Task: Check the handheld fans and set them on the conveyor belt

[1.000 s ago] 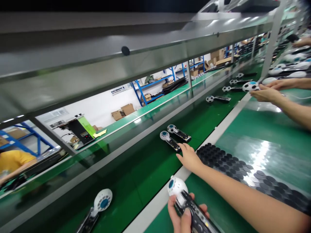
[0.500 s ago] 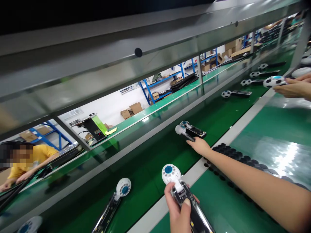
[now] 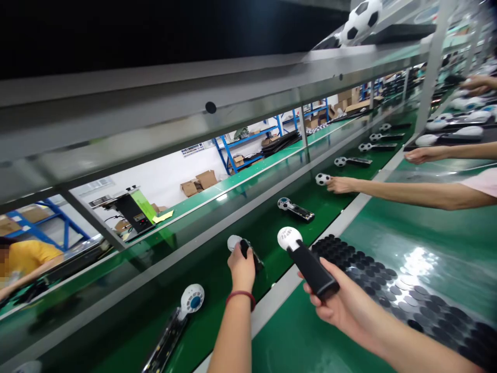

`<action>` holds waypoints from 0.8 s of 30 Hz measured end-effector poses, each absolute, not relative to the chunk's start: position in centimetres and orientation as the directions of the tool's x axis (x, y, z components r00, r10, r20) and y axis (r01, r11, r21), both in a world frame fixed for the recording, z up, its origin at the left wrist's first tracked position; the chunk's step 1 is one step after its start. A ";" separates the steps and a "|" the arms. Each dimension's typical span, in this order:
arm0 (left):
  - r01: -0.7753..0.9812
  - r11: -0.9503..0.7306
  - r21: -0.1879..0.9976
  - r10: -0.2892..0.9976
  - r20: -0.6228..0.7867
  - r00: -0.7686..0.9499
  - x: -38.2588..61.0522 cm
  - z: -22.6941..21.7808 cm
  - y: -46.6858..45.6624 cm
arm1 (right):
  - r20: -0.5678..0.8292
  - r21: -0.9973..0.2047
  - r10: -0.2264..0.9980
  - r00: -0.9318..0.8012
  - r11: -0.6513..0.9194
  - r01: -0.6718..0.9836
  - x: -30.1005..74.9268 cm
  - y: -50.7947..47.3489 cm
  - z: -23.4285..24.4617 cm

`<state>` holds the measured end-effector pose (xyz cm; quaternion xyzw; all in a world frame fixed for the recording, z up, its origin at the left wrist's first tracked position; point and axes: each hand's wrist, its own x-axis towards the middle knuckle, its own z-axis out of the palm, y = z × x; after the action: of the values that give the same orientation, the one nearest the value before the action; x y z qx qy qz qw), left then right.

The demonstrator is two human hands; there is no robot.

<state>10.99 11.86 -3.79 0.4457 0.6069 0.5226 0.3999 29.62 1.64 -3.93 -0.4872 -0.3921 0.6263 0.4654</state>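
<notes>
Our right hand [image 3: 330,305] is clamping its fingers on the black handle [image 3: 312,272] of a white-headed handheld fan [image 3: 289,238], and our left hand [image 3: 241,269] is gripping a second fan [image 3: 234,242] on the green conveyor belt [image 3: 217,311]; an uncovered circuit-board handle [image 3: 165,342] is lying at lower centre, and more fans [image 3: 351,161] are lying toward the upper right.

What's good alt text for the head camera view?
Two hands work over a green conveyor belt: the right hand holds up a white-headed handheld fan with a black handle, and the left hand, wearing a red cord bracelet, rests on a similar fan on the belt. Another person's hand touches a soccer-ball-patterned fan.
</notes>
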 end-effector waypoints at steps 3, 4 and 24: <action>-0.069 0.094 0.993 0.979 -0.105 -0.173 14.7 -3.2 6.6 | -0.169 -0.985 0.986 -0.002 -0.169 -0.043 29.1 0.3 -4.7; -0.153 0.142 0.978 0.983 -0.158 -0.096 16.1 -3.1 4.6 | -0.136 -0.991 0.990 0.027 -0.136 0.006 29.0 -0.2 -4.8; -0.768 0.353 0.534 0.912 -0.380 0.155 16.7 -7.8 -4.0 | -0.176 -0.556 0.859 -0.481 0.317 0.769 30.8 -7.2 -7.3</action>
<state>16.72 -3.98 -7.76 0.1083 0.3328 0.5582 0.7523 30.75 -7.21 -7.28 -0.5037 -0.8078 0.2965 0.0762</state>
